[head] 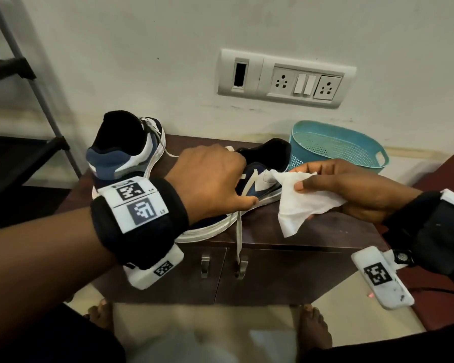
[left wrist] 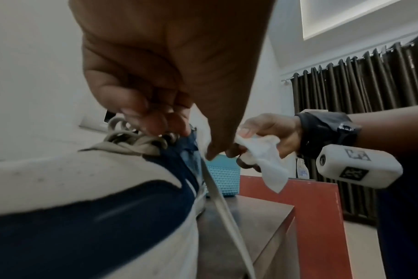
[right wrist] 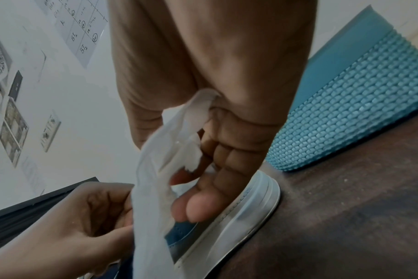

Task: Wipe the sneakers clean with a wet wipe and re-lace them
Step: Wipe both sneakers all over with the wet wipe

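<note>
Two navy-and-white sneakers stand on a dark brown cabinet (head: 333,229). The left one (head: 123,155) is tipped up with its heel toward me. My left hand (head: 220,179) grips the other sneaker (head: 260,184) from above; in the left wrist view its fingers (left wrist: 155,120) curl at the laces of that sneaker (left wrist: 84,188). One loose lace (head: 238,239) hangs over the cabinet's front edge. My right hand (head: 303,179) pinches a white wet wipe (head: 304,205) just right of this sneaker's side. The right wrist view shows the wipe (right wrist: 153,188) draped beside the sole (right wrist: 251,213).
A teal perforated basket (head: 336,150) stands at the back right of the cabinet, close to the sneaker's heel. A socket plate (head: 283,79) is on the wall behind. A black rack (head: 24,74) stands at the left, a red-brown surface (head: 443,179) at the right.
</note>
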Action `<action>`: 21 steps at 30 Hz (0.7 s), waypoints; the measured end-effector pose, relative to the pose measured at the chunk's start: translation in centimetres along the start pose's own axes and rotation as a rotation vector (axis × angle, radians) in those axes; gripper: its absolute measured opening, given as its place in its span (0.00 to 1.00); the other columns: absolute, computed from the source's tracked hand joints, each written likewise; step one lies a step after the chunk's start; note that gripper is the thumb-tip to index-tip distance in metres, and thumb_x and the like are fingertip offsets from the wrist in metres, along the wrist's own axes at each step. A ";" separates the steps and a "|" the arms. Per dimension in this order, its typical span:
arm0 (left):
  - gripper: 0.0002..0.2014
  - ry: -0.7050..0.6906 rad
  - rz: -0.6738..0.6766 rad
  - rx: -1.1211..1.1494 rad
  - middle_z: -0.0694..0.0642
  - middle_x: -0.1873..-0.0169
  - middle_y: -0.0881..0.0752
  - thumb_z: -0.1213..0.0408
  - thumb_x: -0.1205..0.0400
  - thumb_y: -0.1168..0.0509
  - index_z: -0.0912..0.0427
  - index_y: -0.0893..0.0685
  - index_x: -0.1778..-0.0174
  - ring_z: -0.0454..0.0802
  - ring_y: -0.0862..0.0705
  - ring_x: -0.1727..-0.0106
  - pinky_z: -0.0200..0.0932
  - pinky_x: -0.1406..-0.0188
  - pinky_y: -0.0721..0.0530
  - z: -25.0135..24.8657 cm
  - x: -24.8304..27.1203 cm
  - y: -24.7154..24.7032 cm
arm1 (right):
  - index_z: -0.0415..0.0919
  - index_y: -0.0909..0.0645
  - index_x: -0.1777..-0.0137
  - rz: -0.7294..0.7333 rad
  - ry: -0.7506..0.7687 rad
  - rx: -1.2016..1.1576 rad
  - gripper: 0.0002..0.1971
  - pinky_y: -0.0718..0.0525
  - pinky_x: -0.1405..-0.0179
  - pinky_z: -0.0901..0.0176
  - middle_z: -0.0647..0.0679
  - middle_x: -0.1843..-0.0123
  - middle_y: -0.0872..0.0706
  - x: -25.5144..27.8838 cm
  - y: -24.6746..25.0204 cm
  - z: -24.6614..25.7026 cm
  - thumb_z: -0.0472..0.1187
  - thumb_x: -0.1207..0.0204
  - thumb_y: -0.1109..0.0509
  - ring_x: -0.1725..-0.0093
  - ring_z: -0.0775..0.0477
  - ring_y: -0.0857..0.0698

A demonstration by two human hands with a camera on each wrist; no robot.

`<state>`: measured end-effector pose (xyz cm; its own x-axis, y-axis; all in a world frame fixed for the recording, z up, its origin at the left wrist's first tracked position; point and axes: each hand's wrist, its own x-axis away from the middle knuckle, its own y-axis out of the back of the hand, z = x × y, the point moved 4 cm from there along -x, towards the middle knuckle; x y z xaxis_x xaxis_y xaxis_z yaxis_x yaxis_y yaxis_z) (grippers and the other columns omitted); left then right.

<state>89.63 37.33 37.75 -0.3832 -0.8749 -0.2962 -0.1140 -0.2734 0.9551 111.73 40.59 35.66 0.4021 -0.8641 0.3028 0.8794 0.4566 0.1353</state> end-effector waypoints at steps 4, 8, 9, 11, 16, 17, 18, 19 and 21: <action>0.18 -0.003 -0.001 0.106 0.51 0.73 0.22 0.44 0.25 0.45 0.54 0.22 0.68 0.55 0.21 0.70 0.51 0.69 0.20 0.1 0.0 0.1 | 0.33 0.14 0.41 -0.001 0.006 -0.010 0.12 0.10 0.68 0.57 0.39 0.54 0.09 0.0 -0.2 0.4 0.31 0.24 0.28 0.59 0.47 0.09; 0.08 0.163 0.110 0.549 0.50 0.69 0.11 0.55 0.22 0.33 0.54 0.16 0.63 0.51 0.13 0.67 0.48 0.70 0.14 1.1 0.4 1.0 | 0.33 0.14 0.39 0.000 0.001 -0.008 0.15 0.08 0.66 0.56 0.37 0.52 0.09 0.3 0.0 0.2 0.32 0.25 0.27 0.58 0.46 0.09; 0.05 0.235 0.154 0.734 0.51 0.69 0.09 0.58 0.20 0.33 0.56 0.15 0.58 0.52 0.12 0.69 0.45 0.75 0.15 1.4 0.4 1.3 | 0.33 0.14 0.38 0.002 -0.003 -0.009 0.15 0.08 0.65 0.56 0.37 0.51 0.09 0.3 0.0 0.1 0.32 0.25 0.27 0.57 0.46 0.09; 0.03 0.369 0.183 0.995 0.51 0.74 0.11 0.66 0.17 0.32 0.60 0.17 0.49 0.49 0.16 0.76 0.39 0.82 0.21 2.7 0.0 2.0 | 0.33 0.14 0.37 0.003 -0.008 -0.008 0.17 0.08 0.65 0.56 0.37 0.50 0.09 0.3 0.2 0.0 0.33 0.26 0.27 0.57 0.46 0.09; 0.06 0.471 -0.048 1.121 0.52 0.72 0.16 0.66 0.18 0.27 0.59 0.14 0.46 0.49 0.18 0.72 0.46 0.65 0.15 8.2 -1.1 4.1 | 0.33 0.14 0.40 0.017 -0.004 -0.006 0.15 0.09 0.66 0.55 0.37 0.52 0.09 0.4 0.0 -0.2 0.33 0.27 0.26 0.58 0.45 0.09; 0.04 0.471 -0.112 1.074 0.52 0.69 0.15 0.66 0.17 0.28 0.58 0.13 0.48 0.49 0.17 0.69 0.45 0.64 0.14 9.2 -1.3 4.1 | 0.34 0.13 0.41 0.020 -0.005 -0.008 0.15 0.09 0.67 0.55 0.37 0.52 0.09 0.4 -0.2 -0.2 0.33 0.28 0.26 0.58 0.45 0.09; 0.02 0.465 -0.173 0.989 0.52 0.65 0.13 0.66 0.17 0.29 0.57 0.12 0.49 0.49 0.16 0.65 0.43 0.62 0.14 10.1 -1.4 4.0 | 0.34 0.13 0.42 0.019 -0.006 -0.010 0.15 0.09 0.67 0.56 0.37 0.52 0.09 0.3 -0.3 -0.2 0.34 0.29 0.25 0.59 0.45 0.09; 0.04 0.457 -0.212 0.872 0.52 0.58 0.11 0.66 0.17 0.29 0.55 0.12 0.48 0.50 0.14 0.59 0.42 0.56 0.13 10.9 -1.5 3.7 | 0.34 0.13 0.42 0.020 -0.007 -0.008 0.15 0.09 0.67 0.56 0.37 0.52 0.09 0.3 -0.6 -0.1 0.33 0.29 0.25 0.59 0.45 0.09; 0.13 0.455 -0.183 0.582 0.54 0.38 0.14 0.65 0.17 0.31 0.52 0.14 0.36 0.53 0.16 0.41 0.42 0.41 0.22 11.7 -1.6 2.8 | 0.34 0.13 0.42 0.027 -0.003 -0.001 0.14 0.10 0.69 0.58 0.38 0.54 0.08 0.2 -1.0 -0.1 0.32 0.27 0.26 0.60 0.47 0.09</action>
<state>79.16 42.65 40.93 0.0896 -0.9489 -0.3025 -0.6525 -0.2853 0.7020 110.92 39.97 35.52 0.4249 -0.8508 0.3093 0.8684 0.4795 0.1261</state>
